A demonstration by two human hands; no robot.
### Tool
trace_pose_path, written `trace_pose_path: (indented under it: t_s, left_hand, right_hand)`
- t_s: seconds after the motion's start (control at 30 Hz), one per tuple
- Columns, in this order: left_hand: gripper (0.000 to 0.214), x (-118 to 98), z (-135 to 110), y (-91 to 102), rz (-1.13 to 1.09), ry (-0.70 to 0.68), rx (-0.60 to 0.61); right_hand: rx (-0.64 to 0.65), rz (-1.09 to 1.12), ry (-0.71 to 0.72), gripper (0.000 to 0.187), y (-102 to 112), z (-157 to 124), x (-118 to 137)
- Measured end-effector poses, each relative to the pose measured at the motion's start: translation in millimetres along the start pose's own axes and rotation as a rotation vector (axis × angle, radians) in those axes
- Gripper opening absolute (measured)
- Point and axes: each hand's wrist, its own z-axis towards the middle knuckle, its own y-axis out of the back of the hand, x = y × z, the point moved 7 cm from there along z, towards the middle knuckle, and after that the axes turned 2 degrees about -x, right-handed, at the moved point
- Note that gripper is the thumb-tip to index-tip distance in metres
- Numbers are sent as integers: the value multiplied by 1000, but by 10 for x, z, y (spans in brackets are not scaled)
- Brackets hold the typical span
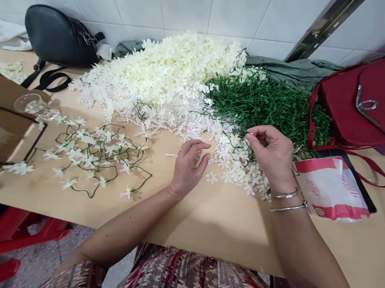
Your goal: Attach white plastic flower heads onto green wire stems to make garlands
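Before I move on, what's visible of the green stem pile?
The green stem pile is a tangled heap of thin, plastic-looking dark green stems with branching tips. It lies on the table between the white flower heap and the red bag, touching the flowers. The right hand overlaps its near edge; contact is unclear.

On the table (211, 228): one green heap (265, 101), two bags (61, 38) (372, 103), one glass (37, 106), one pouch (334, 188); above it, two hands (188, 167) (273, 156), two bracelets (286, 196) (289, 208); beneath, seemingly one stool (11, 235).

Bright light, soft shadows, wide-angle edge distortion
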Motion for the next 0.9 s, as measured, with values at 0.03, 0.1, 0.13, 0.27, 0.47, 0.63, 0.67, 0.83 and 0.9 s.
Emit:
trace_pose_path:
  t_s: [0.03,0.1,0.13,0.27,0.47,0.63,0.67,0.83,0.9]
  left_hand:
    - [19,-15,18,-18,40,-26,13]
    - [20,-29,87,-80,137,-66,72]
    - [20,-19,142,-116,191,-67,103]
    - [17,73,469,-267,371,-10,142]
    - [15,159,868,-530,471,130,76]
    - [10,210,804,-331,413,167,94]
    - [11,221,751,-226,373,167,83]
    - [10,256,490,160,284,171,75]
    - [6,225,471,164,301,136,89]
  right_hand:
    - [-11,15,6,8,3,-4,0]
    - [-54,48,27,12,23,-12,6]
    - [-86,62,43,14,42,-17,16]
    - [-162,43,114,9,110,-35,101]
    - [-106,-43,243,6,80,-52,241]
    - [-33,-86,286,9,-57,-100,257]
    - [-11,-91,293,11,-89,-112,259]
    - [46,-149,277,17,-177,-145,205]
    - [15,-161,273,18,-165,-148,186]
